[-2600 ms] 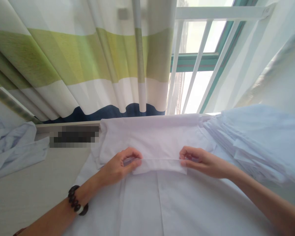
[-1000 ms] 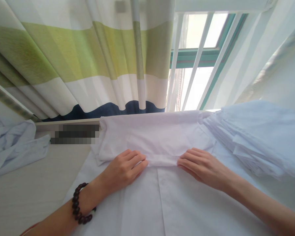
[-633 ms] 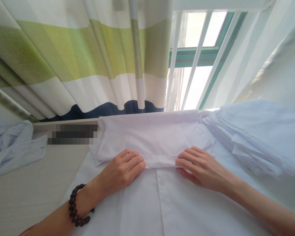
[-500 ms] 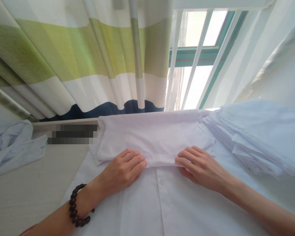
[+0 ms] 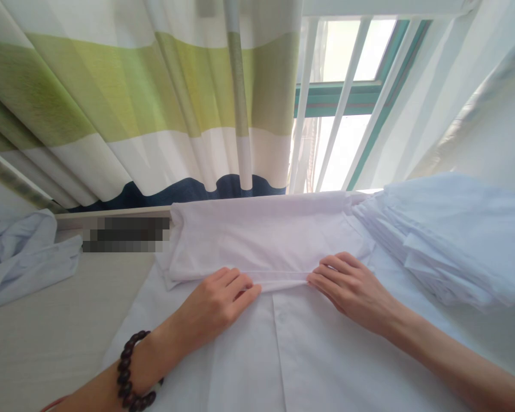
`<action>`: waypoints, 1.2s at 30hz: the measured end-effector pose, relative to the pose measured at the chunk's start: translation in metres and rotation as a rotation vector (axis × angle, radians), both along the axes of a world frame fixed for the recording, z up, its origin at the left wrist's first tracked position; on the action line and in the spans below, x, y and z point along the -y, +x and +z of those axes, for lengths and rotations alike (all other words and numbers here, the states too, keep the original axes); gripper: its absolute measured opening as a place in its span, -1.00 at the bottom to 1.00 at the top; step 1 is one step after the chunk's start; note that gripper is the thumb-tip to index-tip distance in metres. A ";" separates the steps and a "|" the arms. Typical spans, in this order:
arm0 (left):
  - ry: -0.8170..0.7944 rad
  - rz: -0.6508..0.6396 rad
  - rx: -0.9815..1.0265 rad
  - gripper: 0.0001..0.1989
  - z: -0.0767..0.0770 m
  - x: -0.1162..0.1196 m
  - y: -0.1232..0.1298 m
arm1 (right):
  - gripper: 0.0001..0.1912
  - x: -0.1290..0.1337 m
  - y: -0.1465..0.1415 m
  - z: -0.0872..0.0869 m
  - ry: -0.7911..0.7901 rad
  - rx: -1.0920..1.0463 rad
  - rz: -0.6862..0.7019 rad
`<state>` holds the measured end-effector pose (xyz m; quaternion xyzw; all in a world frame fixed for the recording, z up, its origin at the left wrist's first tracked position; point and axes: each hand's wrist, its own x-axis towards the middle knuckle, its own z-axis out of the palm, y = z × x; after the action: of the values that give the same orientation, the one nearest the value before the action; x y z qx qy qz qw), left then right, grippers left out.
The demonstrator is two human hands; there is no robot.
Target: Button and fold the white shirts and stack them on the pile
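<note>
A white garment (image 5: 249,355) lies spread over the surface in front of me, with a button strip down its middle. Its far part is folded over into a flat panel (image 5: 257,240). My left hand (image 5: 225,297), with a dark beaded bracelet (image 5: 126,366) at the wrist, has its fingers closed on the left part of the folded edge. On the right part of that edge, my right hand (image 5: 347,286) pinches the cloth. A narrow strip of rolled fabric shows between the hands.
Folded white cloths (image 5: 450,240) are stacked at the right. A crumpled white cloth (image 5: 21,252) lies at the far left, near a blurred dark patch (image 5: 126,234). Behind are a green-and-white curtain (image 5: 133,86) and white window bars (image 5: 341,109).
My left hand has shifted slightly down and right, its index finger more extended. The right hand's fingers have moved a little, and the edge strip between the hands looks narrower.
</note>
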<state>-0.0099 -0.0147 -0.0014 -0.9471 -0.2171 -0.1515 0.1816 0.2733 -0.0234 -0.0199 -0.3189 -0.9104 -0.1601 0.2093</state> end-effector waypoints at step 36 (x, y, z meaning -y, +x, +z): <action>-0.317 0.087 0.200 -0.81 0.005 -0.008 -0.010 | -0.88 0.004 0.008 0.010 -0.298 -0.298 -0.145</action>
<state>-0.0194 -0.0063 0.0034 -0.9338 -0.2959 -0.2006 0.0140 0.2815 -0.0272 -0.0101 -0.4312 -0.8577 0.0106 0.2797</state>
